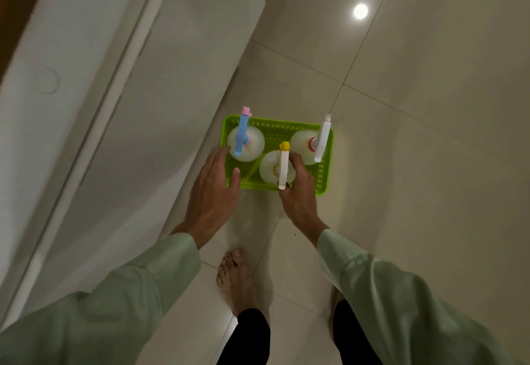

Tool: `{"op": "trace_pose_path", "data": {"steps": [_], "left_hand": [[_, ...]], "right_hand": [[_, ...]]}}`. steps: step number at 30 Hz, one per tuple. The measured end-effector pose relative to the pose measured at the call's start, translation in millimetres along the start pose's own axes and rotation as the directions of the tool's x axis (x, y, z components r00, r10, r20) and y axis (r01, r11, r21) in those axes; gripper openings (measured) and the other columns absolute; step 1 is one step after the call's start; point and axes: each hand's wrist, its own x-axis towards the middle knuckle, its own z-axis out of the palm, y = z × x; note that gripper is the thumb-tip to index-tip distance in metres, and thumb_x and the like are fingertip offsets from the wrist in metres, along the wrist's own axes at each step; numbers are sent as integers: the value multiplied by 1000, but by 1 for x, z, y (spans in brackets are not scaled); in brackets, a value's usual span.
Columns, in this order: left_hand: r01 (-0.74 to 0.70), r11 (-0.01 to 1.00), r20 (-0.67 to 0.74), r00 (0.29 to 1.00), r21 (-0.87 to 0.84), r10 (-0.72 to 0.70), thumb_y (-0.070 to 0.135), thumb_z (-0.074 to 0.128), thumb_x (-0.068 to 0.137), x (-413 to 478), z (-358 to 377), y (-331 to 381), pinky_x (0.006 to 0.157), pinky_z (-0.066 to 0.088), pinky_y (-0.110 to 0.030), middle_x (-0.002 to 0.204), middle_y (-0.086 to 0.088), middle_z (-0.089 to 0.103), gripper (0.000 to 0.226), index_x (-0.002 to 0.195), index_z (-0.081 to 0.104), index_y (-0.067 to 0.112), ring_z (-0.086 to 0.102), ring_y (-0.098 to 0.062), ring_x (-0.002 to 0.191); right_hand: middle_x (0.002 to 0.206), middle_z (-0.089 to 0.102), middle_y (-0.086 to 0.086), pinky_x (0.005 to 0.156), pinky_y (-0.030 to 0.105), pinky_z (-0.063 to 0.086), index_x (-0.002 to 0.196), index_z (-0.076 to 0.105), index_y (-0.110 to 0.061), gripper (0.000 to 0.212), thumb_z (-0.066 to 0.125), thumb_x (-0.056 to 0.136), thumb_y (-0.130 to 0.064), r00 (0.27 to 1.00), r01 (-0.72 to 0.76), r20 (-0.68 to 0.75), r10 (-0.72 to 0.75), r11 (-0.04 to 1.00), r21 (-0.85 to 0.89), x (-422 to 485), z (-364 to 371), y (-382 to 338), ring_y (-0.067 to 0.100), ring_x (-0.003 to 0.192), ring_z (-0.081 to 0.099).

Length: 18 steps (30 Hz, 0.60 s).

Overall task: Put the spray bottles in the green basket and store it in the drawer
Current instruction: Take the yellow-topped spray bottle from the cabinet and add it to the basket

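A: Progress?
B: Three spray bottles [276,170] in green basket [324,177], frame centre, on floor. Left hand [213,189] spread at its edge; right hand [298,195] gripping yellow-nozzle bottle. Drawer storage left.

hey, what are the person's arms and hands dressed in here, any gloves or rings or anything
Both arms wear loose, long, pale green sleeves with wide cuffs ending at the wrists. The left hand and right hand are bare: no gloves, and no rings, watch or bracelets show from this view.
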Motion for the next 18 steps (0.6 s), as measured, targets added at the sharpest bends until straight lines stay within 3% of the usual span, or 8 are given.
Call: {"op": "trace_pose_path", "data": {"steps": [2,4,9,12,18], "left_hand": [[6,1000,-9,1000,-8,-6,15,53,96,-1,0,1,113,35,-37,148,-14,47,49,143,43,5,43,-28,138],[24,1000,-18,1000,-19,-25,16,53,96,-3,0,0,111,34,-34,147,-12,48,49,143,43,6,45,-27,136],[136,988,-39,990,-76,-139,18,55,95,1,9,-6,107,35,-32,144,-11,51,49,142,45,10,47,-27,133],[222,969,-39,973,-111,-228,19,57,93,11,19,-13,106,36,-33,143,-13,51,51,141,45,11,47,-29,133],[439,876,33,897,-199,-442,24,60,91,36,45,-32,111,38,-45,148,-13,48,60,146,39,14,46,-32,134]], "right_hand": [[124,67,9,88,20,51,134,55,-9,65,57,72,10,1000,-8,-2,8,1000,-13,-1,-5,-1,24,114,62],[126,67,6,95,29,50,130,60,-10,65,59,70,15,998,-25,-54,21,997,-69,-6,-11,1,23,117,61],[111,65,7,88,44,53,115,63,-8,37,62,79,3,953,-58,-302,-7,976,-208,-18,-38,14,27,104,61],[114,60,7,92,46,51,116,58,-7,34,64,82,-3,926,-135,-372,62,976,-172,-14,-51,26,24,109,57],[135,52,8,105,45,47,142,42,-15,62,70,87,-15,905,-353,-248,346,936,18,9,-51,50,23,124,51]]}}
